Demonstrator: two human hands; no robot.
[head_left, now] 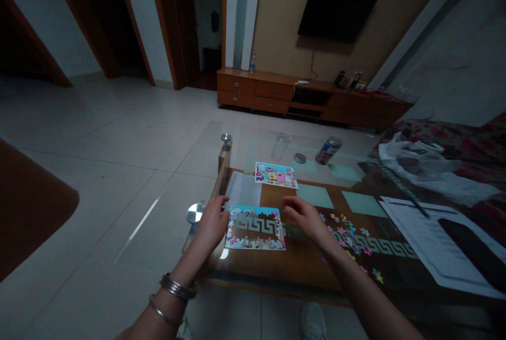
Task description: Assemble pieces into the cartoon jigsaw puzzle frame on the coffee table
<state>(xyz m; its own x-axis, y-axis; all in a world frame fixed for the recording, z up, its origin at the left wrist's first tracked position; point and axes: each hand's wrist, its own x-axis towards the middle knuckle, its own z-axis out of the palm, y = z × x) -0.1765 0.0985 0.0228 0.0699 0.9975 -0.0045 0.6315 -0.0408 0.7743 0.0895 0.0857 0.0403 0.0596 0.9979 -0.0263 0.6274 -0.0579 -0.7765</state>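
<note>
A partly filled jigsaw puzzle frame (255,228) lies on the glass coffee table (237,139), only its border pieces in place. My left hand (211,224) rests against the frame's left edge, fingers curled loosely on it. My right hand (306,219) hovers at the frame's upper right corner, fingers bent, with nothing visible in them. Loose coloured puzzle pieces (350,234) are scattered to the right of that hand. A colourful cartoon reference picture (275,174) lies farther back on the table.
A tipped can (328,150), a round lid (299,158) and a clear cup (280,145) sit at the table's far end. Printed papers (430,240) and a plastic bag (415,163) lie on the right. A wooden TV cabinet (276,95) stands beyond.
</note>
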